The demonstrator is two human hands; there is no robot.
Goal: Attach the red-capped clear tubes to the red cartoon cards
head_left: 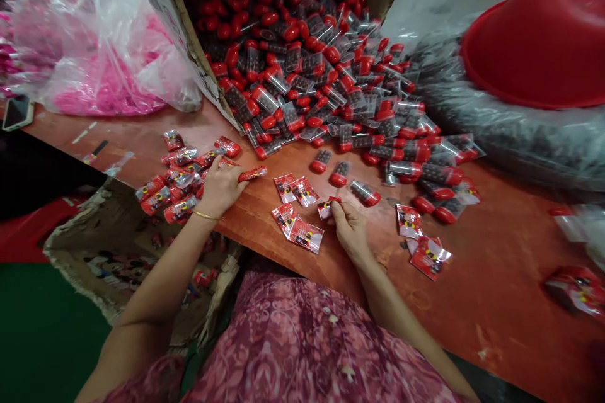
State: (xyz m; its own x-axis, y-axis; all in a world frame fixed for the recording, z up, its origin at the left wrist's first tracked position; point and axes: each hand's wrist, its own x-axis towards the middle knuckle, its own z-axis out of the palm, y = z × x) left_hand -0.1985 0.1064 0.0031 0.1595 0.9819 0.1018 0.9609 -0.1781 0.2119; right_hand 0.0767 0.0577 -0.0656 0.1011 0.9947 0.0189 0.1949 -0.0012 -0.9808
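My left hand [220,186], a bracelet at its wrist, reaches over a pile of red wrapped packets [182,175] at the table's front edge. Its fingers are curled at a red packet [253,174] that juts out past the thumb; the fingertips are partly hidden. Between thumb and fingers, my right hand [350,227] pinches a small red printed card [327,208]. Several similar cards [306,235] lie to its left, and more cards [428,255] lie to its right. Just beyond it rest a few clear cases with red ends [365,193].
Red-ended cases [326,75] spill from a tipped cardboard box [189,38] across the red table [496,302]. Plastic bags with pink contents [108,69] stand left, near a phone [17,113]. A red basin [539,38] tops a dark bag [472,119]. Below sits an open carton [94,245].
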